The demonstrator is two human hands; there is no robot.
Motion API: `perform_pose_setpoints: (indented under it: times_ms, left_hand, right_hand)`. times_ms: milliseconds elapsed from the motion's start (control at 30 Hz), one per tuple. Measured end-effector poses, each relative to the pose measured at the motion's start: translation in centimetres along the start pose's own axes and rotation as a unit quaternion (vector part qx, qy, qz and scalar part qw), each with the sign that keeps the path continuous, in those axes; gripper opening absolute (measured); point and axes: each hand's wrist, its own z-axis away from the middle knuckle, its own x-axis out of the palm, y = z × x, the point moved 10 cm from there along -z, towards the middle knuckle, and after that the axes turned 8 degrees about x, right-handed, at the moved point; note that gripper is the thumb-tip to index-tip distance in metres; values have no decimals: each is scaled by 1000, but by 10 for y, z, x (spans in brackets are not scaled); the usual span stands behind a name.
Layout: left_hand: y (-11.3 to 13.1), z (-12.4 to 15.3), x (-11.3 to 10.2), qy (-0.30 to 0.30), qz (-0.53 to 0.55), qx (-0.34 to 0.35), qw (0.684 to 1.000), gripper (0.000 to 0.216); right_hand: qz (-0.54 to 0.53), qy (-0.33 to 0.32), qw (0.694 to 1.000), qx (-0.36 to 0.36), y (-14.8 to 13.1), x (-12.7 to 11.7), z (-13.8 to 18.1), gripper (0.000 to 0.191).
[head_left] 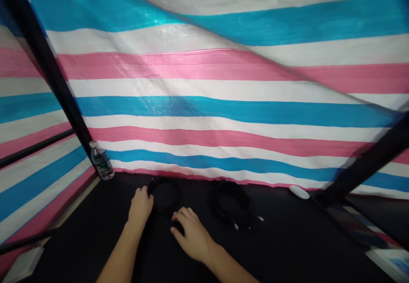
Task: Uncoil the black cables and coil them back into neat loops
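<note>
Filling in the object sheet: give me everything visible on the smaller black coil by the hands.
The smaller coil is a thin black ring, cable-like and plastic or rubbery in look, wound in a rough circle with an open middle. It lies on the black tabletop, near the striped sheet and left of the larger coil. The left hand seems to touch its left side; the right hand is by its near edge, contact unclear. Its ends are too dim to make out.
</note>
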Motion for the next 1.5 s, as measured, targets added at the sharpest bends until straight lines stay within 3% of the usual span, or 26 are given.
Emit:
perform_pose_setpoints:
  times_ms: [133,233,367,467,533,633,733,867,1000,1200,1333,1500]
  left_hand:
    - [2,-4,-4,12,-9,-2,1000,33]
    - [3,-3,-5,17,-14,-1,1000,33]
    - [4,4,-9,35,-28,0,999,43]
    - [6,10,-19,66,-43,5,997,51]
    - [12,13,-25,86,-46,23,995,50]
    - [28,15,-29,96,-31,82,991,41]
    - [49,19,-24,92,-1,151,984,34]
    - [68,26,-15,86,34,204,975,29]
    - [74,29,-12,83,59,226,969,26]
    - [77,30,-13,74,83,241,964,27]
    - [79,30,-11,69,96,244,963,26]
    - [79,30,-8,64,111,247,961,26]
  right_hand:
    - [15,-9,1000,-4,-5,9,-6,22]
    - [14,-5,1000,-7,-10,-3,-2,16]
    - [14,50,999,6,1,-65,5,16]
    - [90,147,984,35,32,-131,16,18]
    - [160,162,970,81,62,-157,23,22]
    - [200,98,967,122,97,-156,30,26]
    - [202,63,971,108,103,-144,32,23]
    - [191,84,972,106,94,-144,30,24]
    - [134,143,974,113,96,-169,30,38]
    - [127,300,918,225,156,-228,49,44]
    - [105,288,905,293,194,-224,54,41]
    - [89,278,909,297,199,-216,54,21]
